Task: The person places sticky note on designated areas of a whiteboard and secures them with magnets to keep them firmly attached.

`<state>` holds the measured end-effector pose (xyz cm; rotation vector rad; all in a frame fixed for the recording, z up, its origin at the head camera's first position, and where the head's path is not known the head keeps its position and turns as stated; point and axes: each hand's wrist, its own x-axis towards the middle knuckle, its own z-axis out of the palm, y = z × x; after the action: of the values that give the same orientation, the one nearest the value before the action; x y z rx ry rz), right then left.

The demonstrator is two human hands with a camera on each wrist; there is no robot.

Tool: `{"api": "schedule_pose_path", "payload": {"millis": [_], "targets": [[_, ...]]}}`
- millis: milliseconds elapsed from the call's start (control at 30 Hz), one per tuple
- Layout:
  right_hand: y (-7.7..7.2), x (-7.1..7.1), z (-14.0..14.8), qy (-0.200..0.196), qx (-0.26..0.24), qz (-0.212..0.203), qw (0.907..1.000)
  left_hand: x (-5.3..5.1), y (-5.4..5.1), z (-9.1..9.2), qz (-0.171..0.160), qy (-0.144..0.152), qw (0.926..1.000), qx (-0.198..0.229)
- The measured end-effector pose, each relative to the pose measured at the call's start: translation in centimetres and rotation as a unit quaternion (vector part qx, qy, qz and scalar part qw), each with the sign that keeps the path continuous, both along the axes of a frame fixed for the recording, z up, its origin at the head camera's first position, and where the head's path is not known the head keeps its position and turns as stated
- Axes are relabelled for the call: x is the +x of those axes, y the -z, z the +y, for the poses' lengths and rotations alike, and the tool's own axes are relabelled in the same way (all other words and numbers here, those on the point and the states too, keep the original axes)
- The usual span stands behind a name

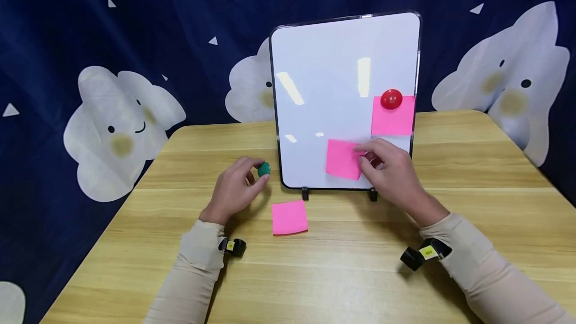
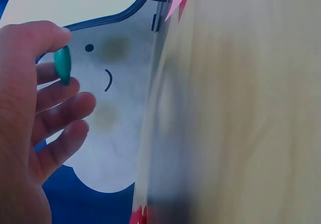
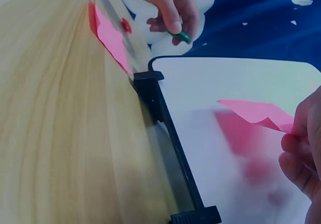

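Note:
My left hand (image 1: pixel 231 189) pinches a round green magnet (image 1: pixel 264 169) between thumb and fingertips, just left of the whiteboard (image 1: pixel 324 79). In the left wrist view the green magnet (image 2: pixel 62 65) shows edge-on, the other fingers loosely bent below it. At the board's lower right, my right hand (image 1: pixel 393 171) pinches a pink sticky note (image 1: pixel 342 159) by its right edge. The right wrist view shows this sticky note (image 3: pixel 258 112) bent and standing off the board at its free end. Another pink sticky note (image 1: pixel 393 120) hangs on the board under a round red magnet (image 1: pixel 391 99).
The whiteboard stands tilted on black feet (image 1: pixel 373 194) upon the wooden table (image 1: pixel 337 274). A loose pink sticky note (image 1: pixel 290 218) lies before it, edges curled up. A small red object (image 3: pixel 126 25) rests on the table beyond that note. A dark blue cloud-patterned curtain (image 1: pixel 180 39) hangs behind.

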<state>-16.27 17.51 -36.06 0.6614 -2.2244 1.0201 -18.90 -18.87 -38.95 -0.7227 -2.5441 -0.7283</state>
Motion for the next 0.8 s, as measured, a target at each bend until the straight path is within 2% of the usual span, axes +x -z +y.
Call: {"api": "schedule_pose_path", "payload": {"millis": [433, 633, 800], "targets": [[-0.19, -0.33, 0.48, 0.022, 0.0, 0.01, 0.9997, -0.04, -0.34, 0.67, 0.064, 0.015, 0.9976, 0.024], [-0.06, -0.57, 0.69, 0.037, 0.047, 0.043, 0.9973, -0.11, -0.29, 0.75, 0.074, 0.028, 0.9966, 0.024], [-0.08, -0.69, 0.86, 0.04, 0.075, 0.074, 0.9936, -0.08, -0.64, 0.84, 0.081, 0.036, 0.9956, 0.03]]}}
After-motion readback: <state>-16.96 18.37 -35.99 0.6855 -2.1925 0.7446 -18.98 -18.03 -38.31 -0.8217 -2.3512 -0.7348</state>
